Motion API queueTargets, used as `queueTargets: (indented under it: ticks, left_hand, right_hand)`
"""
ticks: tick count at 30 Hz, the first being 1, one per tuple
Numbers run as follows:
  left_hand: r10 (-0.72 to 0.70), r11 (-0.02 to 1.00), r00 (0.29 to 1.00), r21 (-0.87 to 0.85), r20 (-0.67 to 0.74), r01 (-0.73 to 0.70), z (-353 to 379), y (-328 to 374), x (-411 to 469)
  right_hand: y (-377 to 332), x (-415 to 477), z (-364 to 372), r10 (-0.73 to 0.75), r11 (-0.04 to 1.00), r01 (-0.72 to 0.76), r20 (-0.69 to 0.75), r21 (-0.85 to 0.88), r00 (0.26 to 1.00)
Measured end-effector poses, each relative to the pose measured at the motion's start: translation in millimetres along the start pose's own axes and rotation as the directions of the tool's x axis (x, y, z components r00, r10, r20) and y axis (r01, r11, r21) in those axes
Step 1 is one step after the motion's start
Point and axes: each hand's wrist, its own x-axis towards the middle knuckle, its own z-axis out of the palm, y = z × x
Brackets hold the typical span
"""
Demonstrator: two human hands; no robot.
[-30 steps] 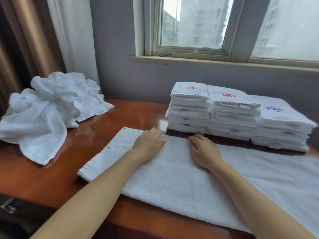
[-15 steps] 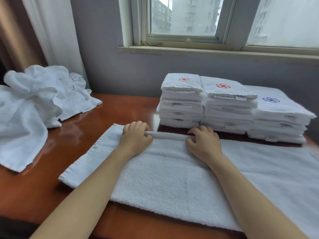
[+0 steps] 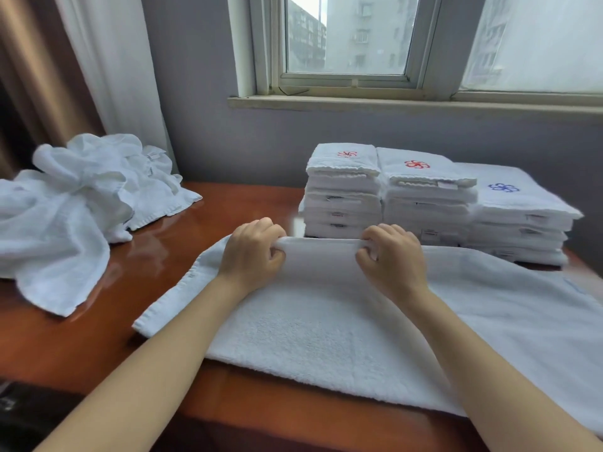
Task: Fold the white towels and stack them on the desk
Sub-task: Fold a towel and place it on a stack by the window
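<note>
- Reddish wood counter (image 3: 248, 203) is sitting under a window (image 3: 346, 34), grey wall right behind.
- left hand (image 3: 251, 256) & right hand (image 3: 393, 259) are each gripping the far long edge of the flat towel (image 3: 326, 321), fingers curled over it. The hands are apart w/ a short raised span of edge btwn them.
- Flat towel is lying spread across the counter front, right end running out of view.
- Prob. step: starting a lengthwise fold, bringing the far edge toward the near one.
- Folded stacks (image 3: 424, 203) are standing just beyond the hands, three side by side. A crumpled pile (image 3: 65, 216) is waiting well off to the left.
- Risk: both grips are sitting toward the towel's left part, so the long right part may be lagging, giving a skewed fold.
- Risk: the near edge is lying close to the counter's front lip, so pulling toward the body could be sliding it off.
- Risk: knuckles are working near the stacks, so a high lift could be nudging the nearest one.
</note>
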Motion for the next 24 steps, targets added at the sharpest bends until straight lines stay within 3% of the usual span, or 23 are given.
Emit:
queueTargets:
  ticks: [5, 11, 14, 17, 22, 24]
  left_hand:
    - [0.118, 0.993, 0.992, -0.008, -0.033, -0.119, -30.5, 3.2, -21.8]
    - [0.147, 0.989, 0.988, 0.005, 0.049, -0.147, -49.1, 9.2, -62.6]
    - [0.064, 0.998, 0.986, 0.014, 0.152, -0.067, -57.7, 15.5, -81.2]
    - [-0.112, 0.994, 0.942, 0.018, 0.316, 0.112, -66.4, 17.1, -93.9]
    - [-0.215, 0.977, 0.936, 0.075, 0.277, 0.202, -64.1, 48.3, -93.2]
    - [-0.227, 0.974, 0.912, 0.093, 0.342, 0.208, -49.5, 63.3, -92.2]
  right_hand:
    - [-15.8, -19.6, -28.3, -0.166, 0.986, 0.166, -0.036, 0.005, 0.985]
    - [-30.0, -69.1, -44.0, -0.277, 0.961, 0.277, 0.093, 0.009, 0.956]
    - [-32.9, -88.3, -49.6, -0.268, 0.963, 0.267, 0.213, 0.034, 0.940]
    - [-36.0, -97.4, -51.6, -0.235, 0.971, 0.236, 0.308, 0.036, 0.922]
    - [-41.2, -101.4, -51.5, -0.197, 0.979, 0.205, 0.255, -0.006, 0.947]
    - [-40.2, -104.4, -47.9, -0.135, 0.988, 0.154, 0.329, -0.031, 0.935]
